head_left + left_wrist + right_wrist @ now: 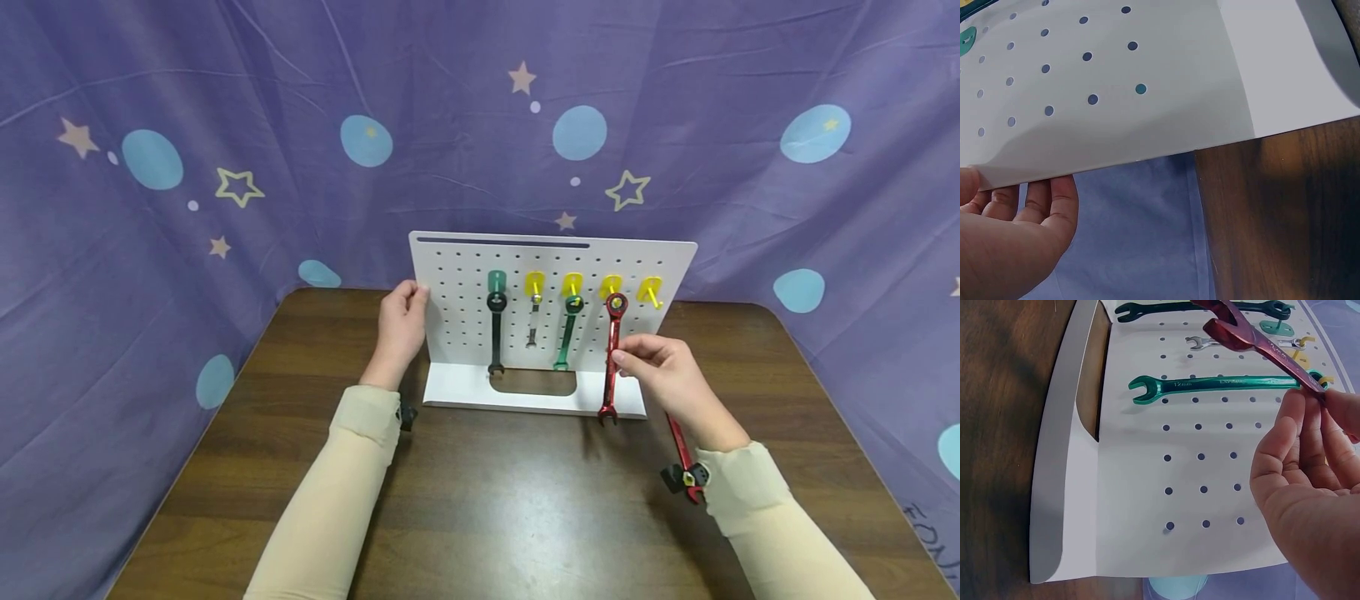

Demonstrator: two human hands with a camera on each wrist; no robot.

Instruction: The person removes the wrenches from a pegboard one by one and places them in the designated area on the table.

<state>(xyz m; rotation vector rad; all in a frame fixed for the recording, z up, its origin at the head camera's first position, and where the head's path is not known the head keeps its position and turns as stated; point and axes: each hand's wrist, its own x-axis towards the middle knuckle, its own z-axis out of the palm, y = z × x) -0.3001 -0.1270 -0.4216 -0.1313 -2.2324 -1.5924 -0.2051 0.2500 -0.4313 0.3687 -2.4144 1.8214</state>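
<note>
A white pegboard stand [465, 333] stands upright on the table. My left hand [402, 325] grips its left edge, thumb in front and fingers behind [1038, 200]. My right hand [663, 375] pinches a red combination wrench [611, 358] by its shank between thumb and fingertips. The wrench's ring end overlaps a yellow hook [610, 285] in the head view, its open end pointing down. To the left hang a black wrench [496, 333] on a green hook, a small silver wrench [533, 323] and a green wrench [1210, 384], both on yellow hooks.
A bare yellow hook [651, 292] is at the board's right end. A second red wrench [679, 442] lies on the brown wooden table [465, 492] beneath my right wrist, partly hidden by it. A purple patterned curtain [465, 150] hangs behind the table.
</note>
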